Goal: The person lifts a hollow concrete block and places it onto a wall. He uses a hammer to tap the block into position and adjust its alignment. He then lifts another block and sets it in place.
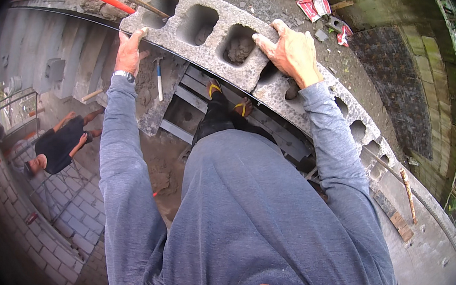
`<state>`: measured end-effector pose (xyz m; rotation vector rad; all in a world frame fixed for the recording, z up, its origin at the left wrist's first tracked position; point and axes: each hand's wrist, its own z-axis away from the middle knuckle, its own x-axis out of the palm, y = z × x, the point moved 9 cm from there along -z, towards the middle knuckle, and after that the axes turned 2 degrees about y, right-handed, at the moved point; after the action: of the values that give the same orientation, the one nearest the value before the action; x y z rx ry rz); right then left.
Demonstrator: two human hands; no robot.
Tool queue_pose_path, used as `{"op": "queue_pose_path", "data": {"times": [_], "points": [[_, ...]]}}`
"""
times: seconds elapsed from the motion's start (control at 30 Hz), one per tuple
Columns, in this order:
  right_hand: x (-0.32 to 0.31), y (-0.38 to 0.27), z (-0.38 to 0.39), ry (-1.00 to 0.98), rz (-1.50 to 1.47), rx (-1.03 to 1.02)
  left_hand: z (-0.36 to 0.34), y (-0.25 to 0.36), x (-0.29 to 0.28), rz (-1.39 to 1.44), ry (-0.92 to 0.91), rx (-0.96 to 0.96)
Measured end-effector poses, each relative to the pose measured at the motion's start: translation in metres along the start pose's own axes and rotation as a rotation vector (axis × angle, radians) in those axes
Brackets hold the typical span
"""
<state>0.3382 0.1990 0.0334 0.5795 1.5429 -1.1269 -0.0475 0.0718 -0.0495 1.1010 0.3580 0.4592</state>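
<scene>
A grey hollow concrete block (pixel 191 41) lies on top of the wall in front of me, its open cells facing up. My left hand (pixel 129 53) grips its left end, fingers curled at the corner; a watch is on that wrist. At the opposite end, my right hand (pixel 292 55) is closed over the block's edge, with the thumb toward a cell. A further block (pixel 283 90) in the same course adjoins it beneath my right wrist. Along the near edge runs a thin dark line (pixel 197 66).
I stand on metal planks (pixel 192 97) beside the wall. A hammer (pixel 160 81) lies to the left. Upright rebar (pixel 139 3) and an orange tube (pixel 105 0) are at the far left end. A person (pixel 62 141) is below left. Rebar (pixel 423 199) lies at right.
</scene>
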Motion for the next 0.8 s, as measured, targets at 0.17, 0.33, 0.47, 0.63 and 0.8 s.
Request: {"op": "queue_pose_path", "data": {"times": [0.17,0.33,0.47,0.63,0.8], "points": [[0.001,0.002,-0.002,0.006,0.002,0.002,0.003,0.003,0.003,0.005,0.030,0.007],[0.005,0.003,0.000,-0.089,-0.005,0.084,0.004,0.003,0.000,-0.059,0.036,0.045],[0.006,0.002,-0.003,-0.093,0.014,0.061,0.008,0.011,0.004,-0.089,0.034,0.078],[0.008,0.006,-0.004,-0.076,0.016,0.052,0.008,0.012,0.004,-0.101,0.050,0.098],[0.010,0.003,-0.005,-0.080,0.017,0.030,0.007,0.017,-0.002,-0.056,0.077,0.247]]}}
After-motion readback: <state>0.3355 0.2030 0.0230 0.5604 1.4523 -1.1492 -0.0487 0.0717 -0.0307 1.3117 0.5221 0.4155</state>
